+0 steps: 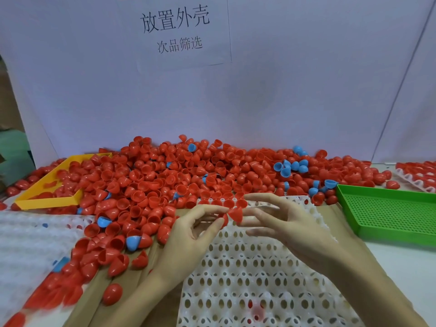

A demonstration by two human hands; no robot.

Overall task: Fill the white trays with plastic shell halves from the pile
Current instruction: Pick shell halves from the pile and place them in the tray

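Note:
A big pile of red shell halves [179, 175] with a few blue ones [286, 167] covers the table's back and left. In front of me lies a white tray [259, 274] of holed cups, with several red halves seated in its far row [221, 202]. My left hand [188, 234] and my right hand [283, 223] meet over the tray's far end. My right hand pinches a red shell half [236, 213] between thumb and fingers. My left hand pinches another red half [224, 219] right beside it.
A yellow tray [47, 185] sits at the back left, partly buried in shells. A green perforated tray [389, 213] stands at the right. A filled white tray [417, 173] shows at the far right edge. White foam sheets [30, 239] lie at the left. A paper sign hangs on the back wall.

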